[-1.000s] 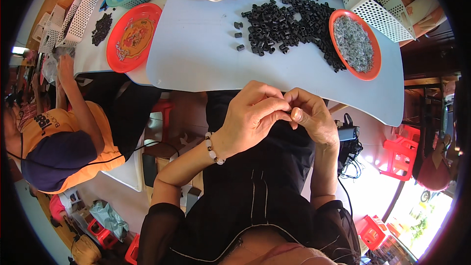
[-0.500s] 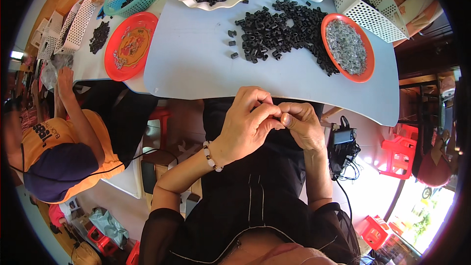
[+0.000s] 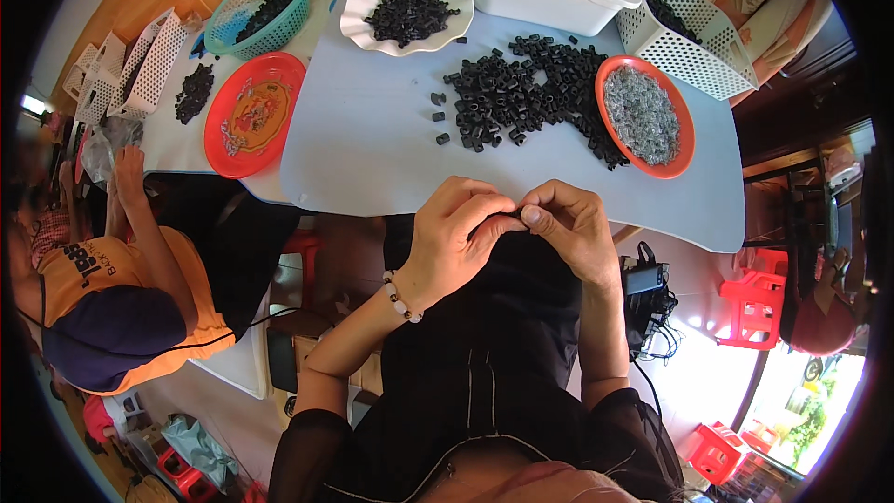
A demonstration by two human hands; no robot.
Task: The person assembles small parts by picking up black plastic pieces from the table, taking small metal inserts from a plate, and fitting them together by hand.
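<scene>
My left hand, with a beaded bracelet at its wrist, is closed in a pinch just off the table's near edge. Its fingertips meet those of my right hand, which is pinched too. Between them a small black piece shows only in part; the fingers hide most of it. Beyond the hands a loose pile of small black plastic pieces spreads over the light blue table. An orange-rimmed plate of small clear pieces stands at the pile's right side.
A white scalloped dish of black pieces, a white tub and a perforated white basket line the far side. Leftward are a red plate, a teal basket and a seated person in orange and navy. Red stools stand right.
The table and its contents sit slightly lower in the picture. My fingertips still meet, but the hands are turned a little, and more of the small dark piece shows between them.
</scene>
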